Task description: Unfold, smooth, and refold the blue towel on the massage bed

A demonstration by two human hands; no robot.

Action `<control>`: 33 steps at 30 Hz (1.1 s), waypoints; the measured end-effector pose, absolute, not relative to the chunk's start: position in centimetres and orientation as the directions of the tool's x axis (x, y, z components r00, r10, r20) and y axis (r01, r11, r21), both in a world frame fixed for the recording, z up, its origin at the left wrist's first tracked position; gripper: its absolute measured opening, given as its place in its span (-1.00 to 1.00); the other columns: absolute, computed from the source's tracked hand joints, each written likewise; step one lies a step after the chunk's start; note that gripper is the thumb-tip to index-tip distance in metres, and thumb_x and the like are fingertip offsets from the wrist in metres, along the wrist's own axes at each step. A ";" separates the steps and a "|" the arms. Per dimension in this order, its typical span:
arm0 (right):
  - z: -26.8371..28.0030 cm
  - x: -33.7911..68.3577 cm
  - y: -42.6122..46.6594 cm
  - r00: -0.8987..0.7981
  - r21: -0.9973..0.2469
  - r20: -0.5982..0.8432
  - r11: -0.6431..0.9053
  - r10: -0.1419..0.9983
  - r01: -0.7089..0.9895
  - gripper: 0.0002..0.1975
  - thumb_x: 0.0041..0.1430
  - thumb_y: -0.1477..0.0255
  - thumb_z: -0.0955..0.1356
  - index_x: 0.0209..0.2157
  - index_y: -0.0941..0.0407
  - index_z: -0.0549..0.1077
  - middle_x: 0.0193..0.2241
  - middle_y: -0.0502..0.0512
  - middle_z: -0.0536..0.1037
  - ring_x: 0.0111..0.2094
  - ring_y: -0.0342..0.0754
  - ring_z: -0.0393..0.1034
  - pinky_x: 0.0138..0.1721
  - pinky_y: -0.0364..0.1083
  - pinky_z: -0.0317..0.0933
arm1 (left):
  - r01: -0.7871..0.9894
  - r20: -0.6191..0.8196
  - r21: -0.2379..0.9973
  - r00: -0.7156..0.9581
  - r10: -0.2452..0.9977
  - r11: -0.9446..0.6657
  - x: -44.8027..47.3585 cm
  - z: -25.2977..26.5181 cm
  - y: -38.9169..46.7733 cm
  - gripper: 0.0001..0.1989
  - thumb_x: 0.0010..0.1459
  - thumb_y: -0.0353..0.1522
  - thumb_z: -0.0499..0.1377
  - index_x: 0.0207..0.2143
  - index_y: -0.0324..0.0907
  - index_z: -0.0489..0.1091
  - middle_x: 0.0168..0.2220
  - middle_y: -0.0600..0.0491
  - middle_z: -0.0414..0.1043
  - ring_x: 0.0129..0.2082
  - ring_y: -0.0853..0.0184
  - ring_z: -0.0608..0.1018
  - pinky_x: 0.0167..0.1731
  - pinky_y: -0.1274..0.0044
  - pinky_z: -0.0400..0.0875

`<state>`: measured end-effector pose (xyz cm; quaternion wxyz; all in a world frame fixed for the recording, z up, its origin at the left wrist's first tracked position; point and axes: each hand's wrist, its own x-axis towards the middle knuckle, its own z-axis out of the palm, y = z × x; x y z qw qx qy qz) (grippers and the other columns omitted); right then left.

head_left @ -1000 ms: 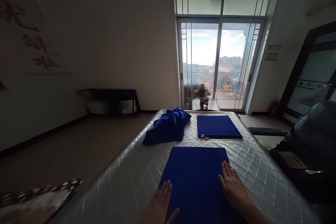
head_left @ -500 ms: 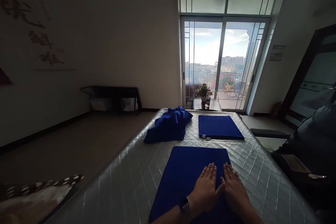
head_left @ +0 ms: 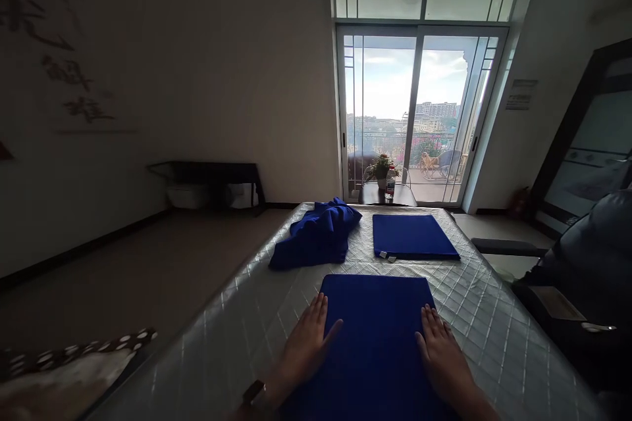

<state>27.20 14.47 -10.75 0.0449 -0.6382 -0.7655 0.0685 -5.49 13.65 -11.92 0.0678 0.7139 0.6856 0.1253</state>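
A flat blue cushion (head_left: 375, 335) lies before me on a table with a silvery quilted cover (head_left: 222, 355). At its left edge rests my left hand (head_left: 309, 339), fingers stretched out and thumb apart on the blue fabric. My right hand (head_left: 441, 348) lies flat along the right edge, its fingers also extended. Neither hand grips anything. Farther back, a second flat blue cushion (head_left: 415, 237) with small white tags sits at the right, and a crumpled blue cloth (head_left: 318, 233) is heaped at the left.
Beyond the far edge stands a small dark table (head_left: 370, 196) with a potted plant (head_left: 382, 171) and a bottle (head_left: 390, 183). A dark chair (head_left: 587, 250) is close on the right. Spotted fabric (head_left: 79, 348) shows at the lower left.
My left hand has slid left from the middle of the cushion to its left edge. The right hand stays along the right edge.
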 end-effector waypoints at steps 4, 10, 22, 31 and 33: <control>-11.4 27.4 14.7 -0.178 -0.163 -0.002 0.175 0.984 0.971 -0.33 0.40 0.28 0.00 0.42 0.32 -0.04 0.46 0.20 -0.10 0.48 0.04 -0.28 0.46 0.13 -0.24 | 0.960 0.104 0.277 0.011 0.995 -0.040 -6.0 -12.6 13.4 -0.12 0.39 0.11 -0.26 0.45 -0.41 -0.12 0.49 -0.19 -0.23 0.48 0.08 -0.04 0.42 0.20 -0.01; -10.6 27.5 16.8 -0.209 -0.137 -0.002 0.207 0.978 0.969 -0.33 0.41 0.27 -0.01 0.42 0.31 0.01 0.46 0.20 -0.07 0.48 0.03 -0.25 0.45 0.11 -0.22 | 0.963 0.129 0.264 0.024 0.991 -0.057 -5.7 -12.4 13.4 -0.08 0.37 0.13 -0.26 0.44 -0.43 -0.07 0.48 -0.22 -0.17 0.48 0.07 -0.01 0.41 0.20 0.01; -11.6 26.9 24.2 -0.158 -0.183 0.050 0.165 0.986 0.969 -0.28 0.40 0.23 -0.02 0.44 0.35 -0.07 0.47 0.23 -0.08 0.49 0.01 -0.30 0.45 0.07 -0.30 | 0.941 0.072 0.338 0.003 0.997 -0.027 -5.8 -11.8 13.4 -0.11 0.37 0.12 -0.25 0.45 -0.39 -0.10 0.49 -0.18 -0.22 0.48 0.08 -0.03 0.41 0.16 0.02; -12.8 27.3 24.5 -0.157 -0.205 0.076 0.170 0.985 0.964 -0.29 0.42 0.20 -0.01 0.44 0.30 -0.07 0.48 0.20 -0.08 0.48 0.00 -0.28 0.45 0.03 -0.31 | 0.962 0.035 0.247 0.115 0.993 -0.120 -0.7 -9.0 16.6 -0.11 0.38 0.12 -0.28 0.43 -0.41 0.00 0.47 -0.25 -0.11 0.47 0.04 0.01 0.41 0.19 0.02; -12.8 27.3 24.5 -0.163 -0.194 0.082 0.176 0.983 0.965 -0.30 0.42 0.21 -0.01 0.44 0.30 -0.05 0.47 0.20 -0.08 0.48 0.01 -0.27 0.45 0.04 -0.30 | 0.933 0.062 0.249 0.254 0.965 -0.261 3.2 -8.8 17.8 -0.15 0.40 0.08 -0.29 0.42 -0.39 0.04 0.46 -0.24 -0.04 0.46 0.06 0.06 0.41 0.22 0.05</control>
